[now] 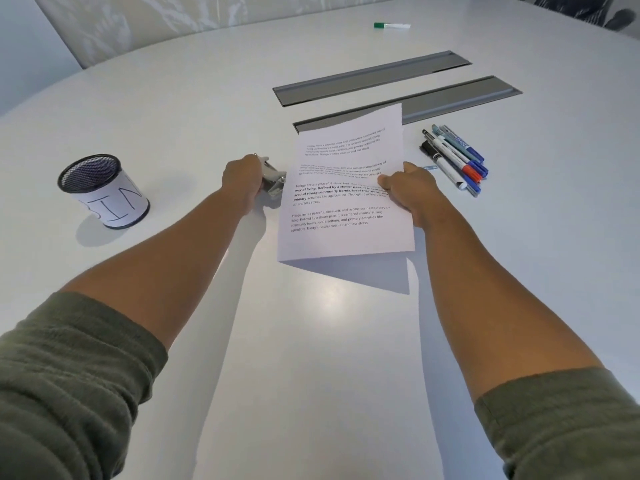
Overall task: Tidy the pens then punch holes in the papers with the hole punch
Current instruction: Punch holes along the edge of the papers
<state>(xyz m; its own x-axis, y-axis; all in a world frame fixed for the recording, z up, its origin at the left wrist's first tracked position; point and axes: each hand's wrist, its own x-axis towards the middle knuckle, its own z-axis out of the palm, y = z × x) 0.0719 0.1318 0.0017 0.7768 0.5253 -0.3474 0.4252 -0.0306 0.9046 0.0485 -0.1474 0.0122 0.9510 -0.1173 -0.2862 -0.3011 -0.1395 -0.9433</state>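
Papers (346,188) hang lifted off the table (311,341), tilted up, their left edge meeting the punch (273,183) and their right edge pinched in the right hand (405,192). They look light and floppy: the near corner already droops toward the tabletop, so a one-sided hold lets the sheets sag and fan. A pinch midway along the right edge, thumb on top and fingers beneath, seems the best hold, keeping the stack flush as its far edge slides into the slot. The right thumb lies across the printed face; the fingers under the sheets are hidden.

Left of the sheets, the punch looks like small, stiff grey metal, heavy enough to stay put yet liable to skid on the smooth top. The left hand (242,181) curls over its back end, fingers wrapped down around it, knuckles up; whether it is pressing the lever I cannot tell.

Both forearms reach straight forward, sleeves pushed to the elbows.

Beyond the right fingers, pens (453,157) lie bunched on the table, not in the cup (104,190) well left of the left hand. One marker (391,26) sits far off.
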